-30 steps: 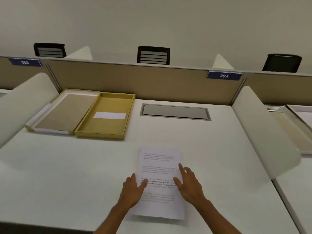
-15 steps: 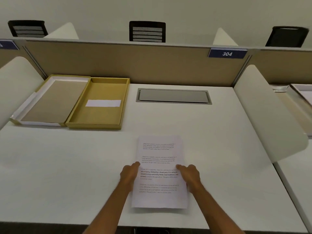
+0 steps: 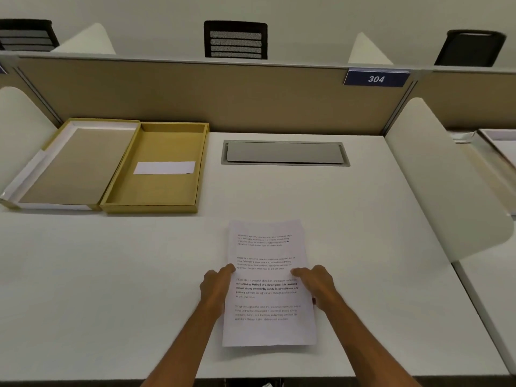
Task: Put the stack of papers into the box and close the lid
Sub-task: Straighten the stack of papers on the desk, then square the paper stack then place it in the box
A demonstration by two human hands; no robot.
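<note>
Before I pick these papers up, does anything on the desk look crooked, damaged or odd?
Nothing stands out. The stack of papers lies flat and roughly square between both hands, and the open box sits intact beside its lid.

White tabletop, with stack of papers lying near the front edge, printed text facing up. Left hand gripping the left edge of the stack, right hand gripping the right edge, thumbs on top of the sheet. Further back on the left, open yellow box with a white label inside. Lid lying open just beside the box on its left, touching it. Behind the papers, grey cable hatch set in the tabletop. Beige partition at the back, with blue sign reading 304. Three black chairs behind the partition.
</note>
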